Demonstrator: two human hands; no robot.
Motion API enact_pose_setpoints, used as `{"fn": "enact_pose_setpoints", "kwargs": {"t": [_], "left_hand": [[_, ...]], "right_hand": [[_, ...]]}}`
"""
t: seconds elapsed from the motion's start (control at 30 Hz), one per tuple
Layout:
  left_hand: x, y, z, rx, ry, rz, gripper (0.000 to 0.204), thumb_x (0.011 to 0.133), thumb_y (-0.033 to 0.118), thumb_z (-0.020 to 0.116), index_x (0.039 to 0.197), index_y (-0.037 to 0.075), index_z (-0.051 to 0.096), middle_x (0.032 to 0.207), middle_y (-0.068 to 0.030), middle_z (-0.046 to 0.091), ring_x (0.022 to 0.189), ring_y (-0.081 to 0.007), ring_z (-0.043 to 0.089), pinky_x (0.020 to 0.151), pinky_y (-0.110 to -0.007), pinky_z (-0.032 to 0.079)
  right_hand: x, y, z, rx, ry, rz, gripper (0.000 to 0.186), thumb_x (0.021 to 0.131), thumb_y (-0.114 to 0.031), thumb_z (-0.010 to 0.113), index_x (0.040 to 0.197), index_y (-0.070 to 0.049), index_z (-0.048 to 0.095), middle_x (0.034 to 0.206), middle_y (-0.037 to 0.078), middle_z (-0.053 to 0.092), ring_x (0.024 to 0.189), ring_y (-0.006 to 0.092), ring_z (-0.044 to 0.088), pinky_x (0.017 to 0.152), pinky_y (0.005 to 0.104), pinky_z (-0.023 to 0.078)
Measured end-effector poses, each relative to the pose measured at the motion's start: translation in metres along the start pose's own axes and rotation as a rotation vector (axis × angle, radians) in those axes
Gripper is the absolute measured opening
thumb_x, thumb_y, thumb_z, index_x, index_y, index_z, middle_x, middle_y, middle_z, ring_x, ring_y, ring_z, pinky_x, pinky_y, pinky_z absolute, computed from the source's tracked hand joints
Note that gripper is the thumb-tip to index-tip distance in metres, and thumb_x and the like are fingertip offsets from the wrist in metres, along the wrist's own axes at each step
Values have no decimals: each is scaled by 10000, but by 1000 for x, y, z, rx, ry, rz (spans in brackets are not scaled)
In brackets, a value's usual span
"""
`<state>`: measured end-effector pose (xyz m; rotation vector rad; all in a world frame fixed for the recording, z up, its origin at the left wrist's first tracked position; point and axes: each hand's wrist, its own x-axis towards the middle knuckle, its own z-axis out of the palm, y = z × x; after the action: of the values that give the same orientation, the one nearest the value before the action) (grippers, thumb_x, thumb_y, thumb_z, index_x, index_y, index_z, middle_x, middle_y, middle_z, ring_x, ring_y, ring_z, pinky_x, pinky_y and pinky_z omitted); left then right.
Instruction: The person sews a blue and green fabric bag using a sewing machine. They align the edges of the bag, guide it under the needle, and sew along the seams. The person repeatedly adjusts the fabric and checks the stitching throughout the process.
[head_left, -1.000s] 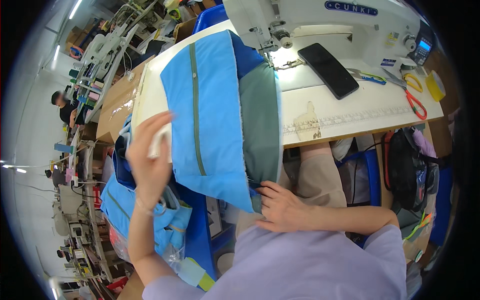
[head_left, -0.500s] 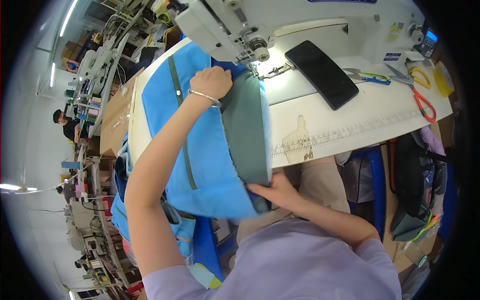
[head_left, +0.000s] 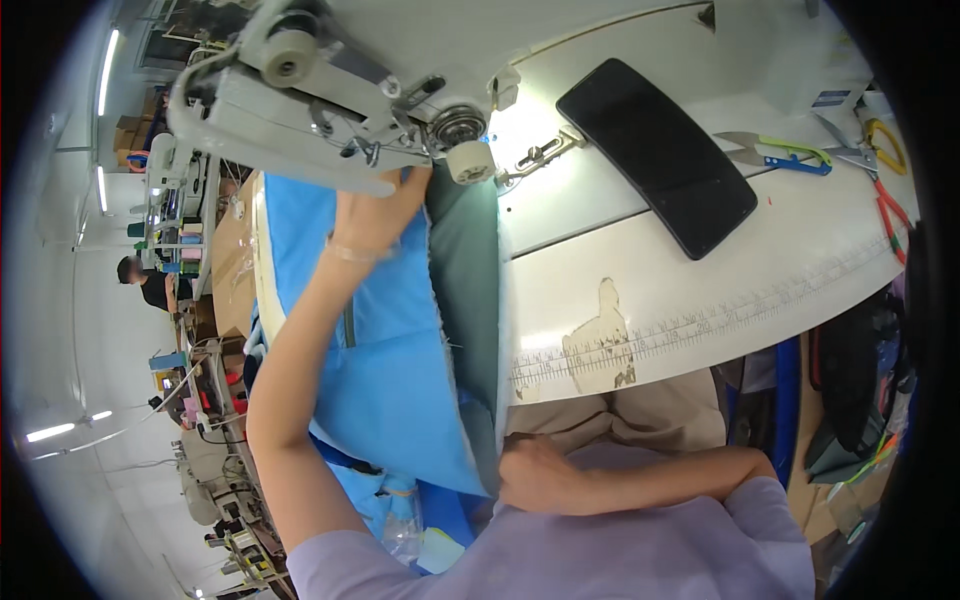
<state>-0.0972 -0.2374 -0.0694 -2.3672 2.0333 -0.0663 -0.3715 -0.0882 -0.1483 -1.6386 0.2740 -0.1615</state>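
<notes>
A bright blue fabric piece (head_left: 385, 400) with a grey-green fabric layer (head_left: 468, 270) along its right side lies under the sewing machine head (head_left: 330, 110). My left hand (head_left: 375, 215) is closed on the blue fabric close to the presser area, its fingertips partly hidden behind the machine head. At the near end, by my lap, my right hand (head_left: 540, 475) is closed around the fabric's right edge. A raw, frayed edge of the blue runs along the grey-green layer between the two hands. The needle is hidden.
On the white machine table (head_left: 560, 290) lie a black phone (head_left: 660, 155), thread snips (head_left: 775, 155) and red-handled scissors (head_left: 890, 215). A metal guide (head_left: 540, 155) sits beside the lit sewing area. More blue fabric (head_left: 375, 500) hangs below left. Another person (head_left: 150, 283) is far left.
My view has shifted closer to the machine. The fabric has moved farther under the machine head with my left hand. My right hand has drawn nearer my body, still holding the edge.
</notes>
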Motion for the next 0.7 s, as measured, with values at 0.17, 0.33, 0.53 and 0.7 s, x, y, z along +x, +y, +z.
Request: {"fn": "enact_pose_setpoints", "kwargs": {"t": [0.17, 0.33, 0.53, 0.7], "left_hand": [[-59, 77, -22, -76, 156, 235, 248, 835, 285, 789, 920, 63, 717, 966, -130, 724, 701, -332, 677, 624, -404, 529], [-57, 46, -24, -495, -228, -43, 209, 937, 193, 736, 1040, 12, 722, 882, -55, 725, 717, -118, 688, 623, -274, 525], [-64, 48, -21, -584, -131, -38, 176, 924, 53, 698, 1095, 70, 735, 952, -27, 713, 702, -85, 663, 570, -230, 480], [-49, 51, -7, -145, 152, 393, 282, 833, -51, 644, 1030, 136, 720, 1059, -25, 659, 695, -201, 663, 554, -314, 506]], "right_hand": [[-3, -18, -9, -21, 80, -223, 195, 757, -166, 685, 693, 17, 678, 709, 229, 669, 665, 414, 678, 651, 504, 556], [-2, -28, -14, -36, 206, -339, 149, 759, -115, 699, 693, 2, 635, 698, 190, 658, 646, 390, 668, 637, 482, 561], [-10, -25, -11, 6, 207, -315, 150, 776, -123, 699, 754, 6, 625, 691, 197, 654, 646, 389, 671, 628, 478, 553], [-12, -24, -11, -24, 211, -278, 162, 795, -133, 685, 725, 4, 634, 709, 200, 668, 659, 395, 676, 625, 483, 545]]}}
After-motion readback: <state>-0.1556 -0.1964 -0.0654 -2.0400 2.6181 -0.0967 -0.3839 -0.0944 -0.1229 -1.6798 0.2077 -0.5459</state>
